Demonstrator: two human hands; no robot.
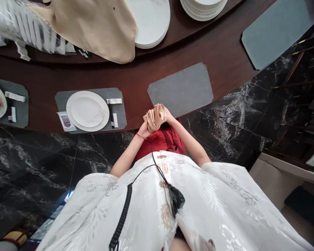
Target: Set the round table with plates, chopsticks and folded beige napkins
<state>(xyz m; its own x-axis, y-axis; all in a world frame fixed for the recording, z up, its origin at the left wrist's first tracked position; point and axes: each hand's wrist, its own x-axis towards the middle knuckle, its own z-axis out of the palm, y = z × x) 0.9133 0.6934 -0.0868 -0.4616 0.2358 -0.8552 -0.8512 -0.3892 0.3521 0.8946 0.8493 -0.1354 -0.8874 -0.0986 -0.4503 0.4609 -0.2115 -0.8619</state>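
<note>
Stacked white plates (151, 21) on dark wood table (136, 78); grey placemat (274, 35) upper right; black veined floor (225, 115).

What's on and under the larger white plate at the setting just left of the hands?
A smaller white plate sits on the larger plate, covering its centre. Beneath is a gray placemat; its middle is hidden.

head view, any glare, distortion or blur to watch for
In the head view, wide-angle stretch seems to splay the white leaf-patterned top; head view, upper left: glints on clear plastic wrapping; head view, centre: folded gold satin cloth, left hand and right hand show no heavy blur.
</note>
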